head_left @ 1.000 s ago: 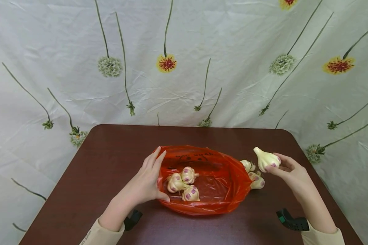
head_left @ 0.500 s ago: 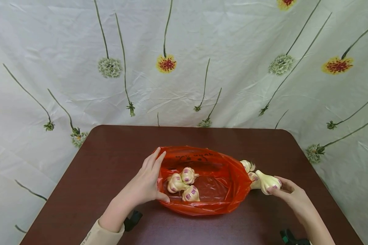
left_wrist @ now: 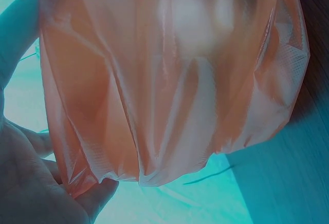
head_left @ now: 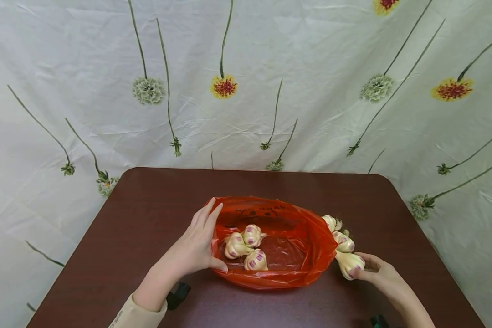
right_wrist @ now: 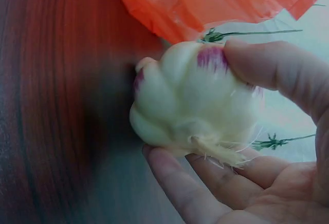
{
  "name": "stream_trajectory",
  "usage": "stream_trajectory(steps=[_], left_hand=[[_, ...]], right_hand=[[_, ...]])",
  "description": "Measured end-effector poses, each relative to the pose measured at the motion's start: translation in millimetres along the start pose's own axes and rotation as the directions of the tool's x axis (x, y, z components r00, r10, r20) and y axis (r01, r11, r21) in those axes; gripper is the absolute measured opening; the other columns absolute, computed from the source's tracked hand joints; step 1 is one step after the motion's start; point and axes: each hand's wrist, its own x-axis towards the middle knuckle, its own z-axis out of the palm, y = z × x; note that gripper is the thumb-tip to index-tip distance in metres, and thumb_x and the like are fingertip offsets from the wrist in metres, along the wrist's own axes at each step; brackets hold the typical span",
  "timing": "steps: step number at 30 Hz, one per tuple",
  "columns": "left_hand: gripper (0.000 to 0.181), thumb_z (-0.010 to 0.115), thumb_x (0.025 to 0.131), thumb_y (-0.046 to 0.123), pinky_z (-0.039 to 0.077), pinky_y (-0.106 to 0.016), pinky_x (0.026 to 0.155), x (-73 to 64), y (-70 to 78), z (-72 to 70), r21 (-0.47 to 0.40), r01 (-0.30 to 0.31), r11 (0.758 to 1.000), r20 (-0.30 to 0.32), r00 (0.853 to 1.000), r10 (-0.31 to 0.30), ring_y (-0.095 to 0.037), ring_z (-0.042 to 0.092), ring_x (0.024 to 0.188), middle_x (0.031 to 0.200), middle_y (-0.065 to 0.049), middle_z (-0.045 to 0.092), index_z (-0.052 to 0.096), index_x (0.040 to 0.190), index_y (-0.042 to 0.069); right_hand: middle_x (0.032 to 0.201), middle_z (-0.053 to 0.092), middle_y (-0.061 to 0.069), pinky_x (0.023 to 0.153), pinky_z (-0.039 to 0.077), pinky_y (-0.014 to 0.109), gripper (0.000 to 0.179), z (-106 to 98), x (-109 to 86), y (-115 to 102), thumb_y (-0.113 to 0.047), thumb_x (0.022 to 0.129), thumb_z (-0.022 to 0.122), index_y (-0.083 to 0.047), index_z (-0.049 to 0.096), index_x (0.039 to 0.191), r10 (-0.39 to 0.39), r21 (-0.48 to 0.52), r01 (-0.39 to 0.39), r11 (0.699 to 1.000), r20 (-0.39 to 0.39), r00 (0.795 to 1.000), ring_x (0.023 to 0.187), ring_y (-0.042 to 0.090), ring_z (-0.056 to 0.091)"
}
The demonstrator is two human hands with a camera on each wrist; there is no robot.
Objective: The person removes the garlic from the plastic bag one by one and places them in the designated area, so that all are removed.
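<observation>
A red plastic bag (head_left: 270, 279) stands with its mouth wide, and three garlic bulbs (head_left: 234, 246) lie inside it. My left hand (head_left: 190, 248) holds the bag's left side, thumb at the near rim and spread fingers at the far rim. In the left wrist view the fingertips pass behind the bag's edge (left_wrist: 97, 152). Thumb and fingers of my right hand (head_left: 385, 278) pinch a garlic bulb (head_left: 349, 265) low beside the bag's right side. The right wrist view shows its roots and purple patches. Beyond it lie two more garlic bulbs (head_left: 344, 242), partly behind the bag.
The dark brown table (head_left: 164, 196) has rounded far corners. A white cloth with printed flowers (head_left: 246, 109) hangs behind it. Wrist-worn devices (head_left: 178, 296) sit near both wrists.
My right hand has brought its garlic bulb down and toward me, from above the loose bulbs to the table beside them. The left hand and the bag have stayed put.
</observation>
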Motion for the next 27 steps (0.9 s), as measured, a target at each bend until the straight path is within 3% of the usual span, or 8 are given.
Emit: stream_trajectory(steps=[10, 22, 27], left_hand=[[0.134, 0.099, 0.051, 0.032, 0.037, -0.059, 0.109, -0.1, 1.0, -1.4, -0.014, 0.018, 1.0, 0.017, 1.0, -0.018, -0.044, 0.02, 0.144, 0.163, -0.022, 0.01, 0.019, 0.154, -0.001], [0.135, 0.098, 0.052, 0.033, 0.038, -0.059, 0.109, 0.4, 1.3, -1.5, -0.012, 0.028, 1.0, 0.032, 0.999, -0.028, -0.044, 0.019, 0.145, 0.163, -0.023, 0.009, 0.018, 0.154, -0.001], [0.135, 0.098, 0.052, 0.033, 0.038, -0.059, 0.109, 0.7, 0.8, -1.8, -0.009, 0.023, 1.0, 0.029, 0.999, -0.023, -0.045, 0.019, 0.145, 0.163, -0.023, 0.009, 0.018, 0.154, -0.001]], right_hand=[[0.136, 0.056, 0.028, 0.087, 0.051, 0.034, 0.069, 5, 9.5, 1, -0.029, 0.088, 0.072, 0.008, 0.045, 0.14, -0.014, -0.076, 0.012, 0.997, -0.027, 1.0, 0.115, 0.031, 0.061], [0.13, 0.058, 0.026, 0.078, 0.048, 0.029, 0.073, 9, 14.8, -6, -0.029, 0.086, 0.075, 0.008, 0.044, 0.141, 0.007, -0.085, -0.014, 0.996, -0.072, 0.997, 0.103, 0.021, 0.061], [0.138, 0.052, 0.029, 0.086, 0.051, 0.037, 0.076, 8, 13.0, -8, -0.032, 0.087, 0.074, 0.009, 0.041, 0.142, -0.001, -0.091, -0.006, 0.996, -0.068, 0.998, 0.115, 0.034, 0.06]])
